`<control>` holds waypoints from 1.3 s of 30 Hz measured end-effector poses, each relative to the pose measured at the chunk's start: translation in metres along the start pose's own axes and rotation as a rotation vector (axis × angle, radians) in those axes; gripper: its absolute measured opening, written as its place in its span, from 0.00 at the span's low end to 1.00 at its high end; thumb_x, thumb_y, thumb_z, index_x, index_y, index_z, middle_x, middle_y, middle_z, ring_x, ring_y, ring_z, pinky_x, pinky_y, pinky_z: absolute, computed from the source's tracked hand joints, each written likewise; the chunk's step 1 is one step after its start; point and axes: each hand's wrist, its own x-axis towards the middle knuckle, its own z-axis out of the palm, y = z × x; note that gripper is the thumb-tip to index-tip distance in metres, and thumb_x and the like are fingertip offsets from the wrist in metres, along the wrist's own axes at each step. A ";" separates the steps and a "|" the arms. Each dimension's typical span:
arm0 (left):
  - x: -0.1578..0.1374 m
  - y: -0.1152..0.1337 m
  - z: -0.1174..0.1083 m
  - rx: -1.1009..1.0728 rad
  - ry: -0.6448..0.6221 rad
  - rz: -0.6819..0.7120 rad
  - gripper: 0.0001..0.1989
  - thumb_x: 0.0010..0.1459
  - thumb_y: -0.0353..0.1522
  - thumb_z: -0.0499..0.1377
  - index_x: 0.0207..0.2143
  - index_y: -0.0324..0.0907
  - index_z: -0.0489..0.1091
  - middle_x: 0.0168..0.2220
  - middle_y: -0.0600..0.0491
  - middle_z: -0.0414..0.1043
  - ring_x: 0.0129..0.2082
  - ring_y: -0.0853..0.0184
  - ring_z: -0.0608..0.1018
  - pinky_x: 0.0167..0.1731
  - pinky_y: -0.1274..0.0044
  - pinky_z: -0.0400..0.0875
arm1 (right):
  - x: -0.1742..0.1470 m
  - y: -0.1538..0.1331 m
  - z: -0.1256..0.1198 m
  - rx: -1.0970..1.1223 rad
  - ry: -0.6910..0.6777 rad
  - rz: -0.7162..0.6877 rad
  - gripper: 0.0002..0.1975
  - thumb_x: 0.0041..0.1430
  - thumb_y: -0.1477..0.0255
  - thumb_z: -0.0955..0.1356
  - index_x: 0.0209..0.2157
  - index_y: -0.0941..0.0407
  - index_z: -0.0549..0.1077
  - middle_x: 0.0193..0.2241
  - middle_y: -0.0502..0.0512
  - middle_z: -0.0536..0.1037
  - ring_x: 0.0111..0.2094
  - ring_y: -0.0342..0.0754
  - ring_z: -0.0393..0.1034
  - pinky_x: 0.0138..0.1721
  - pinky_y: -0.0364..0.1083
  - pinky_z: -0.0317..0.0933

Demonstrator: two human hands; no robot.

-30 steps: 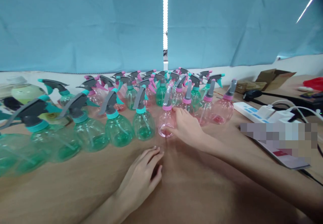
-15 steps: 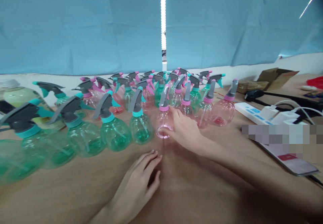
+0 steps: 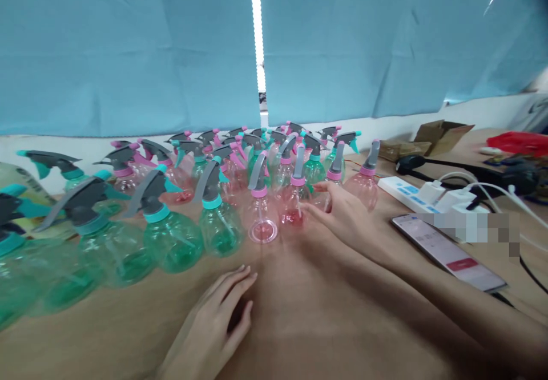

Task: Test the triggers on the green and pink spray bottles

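Note:
My right hand (image 3: 349, 214) is at the pink spray bottles, fingers apart, its thumb and index finger at the right side of a pink spray bottle (image 3: 293, 211). Whether they touch it I cannot tell. Another pink bottle (image 3: 335, 169) is partly hidden behind the hand. Just left stands a clear pink spray bottle (image 3: 260, 217) with a pink collar and grey trigger, and no hand on it. Beside that is a green spray bottle (image 3: 221, 229) with a turquoise collar. My left hand (image 3: 216, 317) rests on the wooden table (image 3: 299, 323), fingers loosely stretched, holding nothing.
More green bottles (image 3: 171, 240) line the left front. Several pink and green bottles crowd behind. On the right lie a phone (image 3: 449, 254), a white power strip (image 3: 406, 193) with plugs and cables, a black headset (image 3: 466, 166) and an open cardboard box (image 3: 443, 137).
My right hand has let go of the front pink bottle and moved right to the neighbouring pink one. The view has turned slightly right. My left hand stays on the table.

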 end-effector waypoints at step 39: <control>0.084 0.053 -0.046 -0.692 0.046 -0.306 0.28 0.54 0.36 0.61 0.57 0.48 0.60 0.56 0.49 0.70 0.53 0.57 0.75 0.52 0.61 0.71 | -0.077 -0.054 0.003 0.259 -0.143 -0.206 0.13 0.55 0.61 0.67 0.37 0.56 0.66 0.35 0.58 0.73 0.37 0.55 0.70 0.34 0.53 0.67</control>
